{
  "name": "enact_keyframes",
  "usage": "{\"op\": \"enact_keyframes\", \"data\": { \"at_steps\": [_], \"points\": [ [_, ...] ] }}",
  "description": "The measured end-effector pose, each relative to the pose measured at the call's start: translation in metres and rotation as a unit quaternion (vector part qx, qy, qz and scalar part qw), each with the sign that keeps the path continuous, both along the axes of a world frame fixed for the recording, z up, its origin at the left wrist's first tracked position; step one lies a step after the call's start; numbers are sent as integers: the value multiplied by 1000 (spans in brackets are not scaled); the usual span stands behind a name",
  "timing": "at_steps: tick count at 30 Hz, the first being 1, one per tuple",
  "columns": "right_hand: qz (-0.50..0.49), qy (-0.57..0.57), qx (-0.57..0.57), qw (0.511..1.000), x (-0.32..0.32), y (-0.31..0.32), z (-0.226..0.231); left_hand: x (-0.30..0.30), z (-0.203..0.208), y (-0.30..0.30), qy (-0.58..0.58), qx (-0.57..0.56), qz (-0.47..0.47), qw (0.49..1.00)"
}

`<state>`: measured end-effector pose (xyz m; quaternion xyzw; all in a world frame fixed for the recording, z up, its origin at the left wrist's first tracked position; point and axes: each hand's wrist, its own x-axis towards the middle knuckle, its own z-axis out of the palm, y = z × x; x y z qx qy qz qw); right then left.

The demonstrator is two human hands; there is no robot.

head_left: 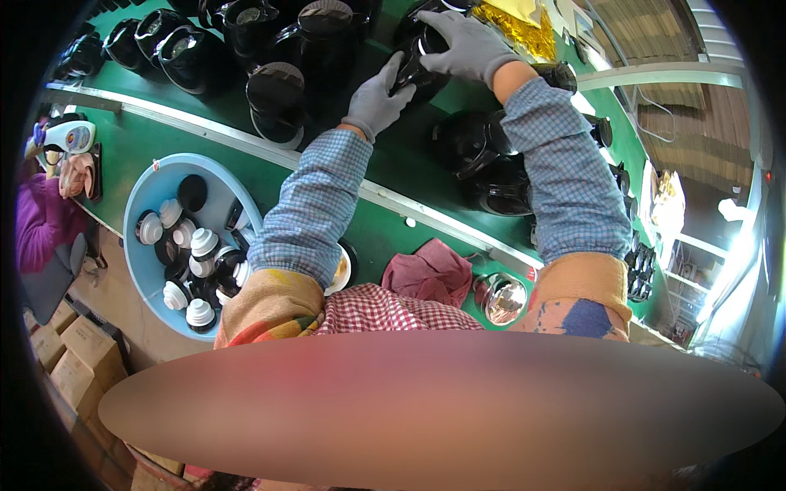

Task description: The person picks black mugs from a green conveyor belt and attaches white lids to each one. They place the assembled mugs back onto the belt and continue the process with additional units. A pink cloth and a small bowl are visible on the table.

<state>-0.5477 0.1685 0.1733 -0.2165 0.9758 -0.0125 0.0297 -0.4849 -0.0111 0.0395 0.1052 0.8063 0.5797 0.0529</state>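
A glossy black jug (427, 72) is at the far middle of the green bench, between my two hands. My left hand (378, 102), in a grey glove, has its fingers against the near left side of the jug. My right hand (473, 51), also gloved, reaches over from the right, with its thumb and fingers curved around the jug's upper right part. The far side of the jug is partly hidden by the fingers. Several similar black jugs (277, 94) crowd the bench to the left, and another black jug (479, 135) lies to the right.
A metal rail (205, 124) runs across the bench. At the left, a light blue basin (137, 262) holds white-and-black stoppers. A dark pink cloth (427, 272) and a shiny silver round piece (500, 298) lie close to me. Gold tinsel (524, 34) is at the back. A person in purple (49, 217) sits far left.
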Motion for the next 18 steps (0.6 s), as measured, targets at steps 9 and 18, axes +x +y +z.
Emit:
{"op": "enact_keyframes", "data": {
  "at_steps": [9, 18],
  "points": [
    [205, -36, 5, 978, -14, 16, -3, -1, -18, -1, 39, -4, 5, 999],
    [-45, -81, 132, 987, 8, -33, 29, 4, -3, -1, -7, -68, 1, 998]
  ]
}}
